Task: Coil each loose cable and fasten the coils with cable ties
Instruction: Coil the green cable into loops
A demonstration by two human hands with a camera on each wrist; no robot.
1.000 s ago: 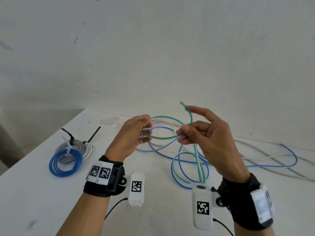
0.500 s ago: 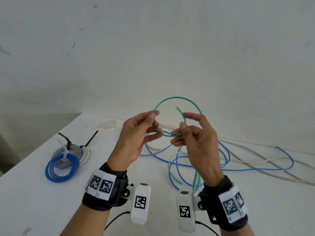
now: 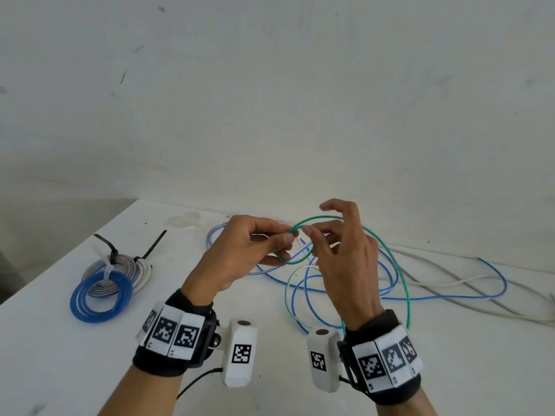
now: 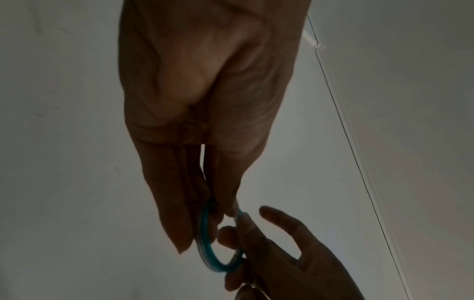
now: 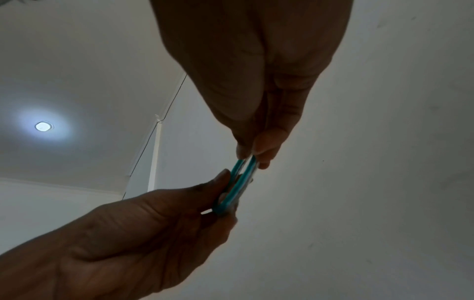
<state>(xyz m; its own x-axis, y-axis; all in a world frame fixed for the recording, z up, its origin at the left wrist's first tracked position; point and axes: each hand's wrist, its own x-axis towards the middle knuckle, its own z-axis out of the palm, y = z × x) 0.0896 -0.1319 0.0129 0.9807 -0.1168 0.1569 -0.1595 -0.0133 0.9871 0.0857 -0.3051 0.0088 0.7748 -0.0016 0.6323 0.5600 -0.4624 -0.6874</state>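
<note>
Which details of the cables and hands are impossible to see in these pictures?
- Green cable: its far end passes behind the right hand in the head view.
- Grey cable: cut off by the right edge, head view.
- Left hand: too dark in its wrist view to count the turns it holds.

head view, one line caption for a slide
Both hands, left hand and right hand, pinch a green cable loop above the table.

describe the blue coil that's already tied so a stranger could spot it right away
Look to the left side of the white table. The blue coil lies flat there, overlapping a grey-white coil. It alone is solid blue, with a white tie, while its neighbour wears black ties.
</note>
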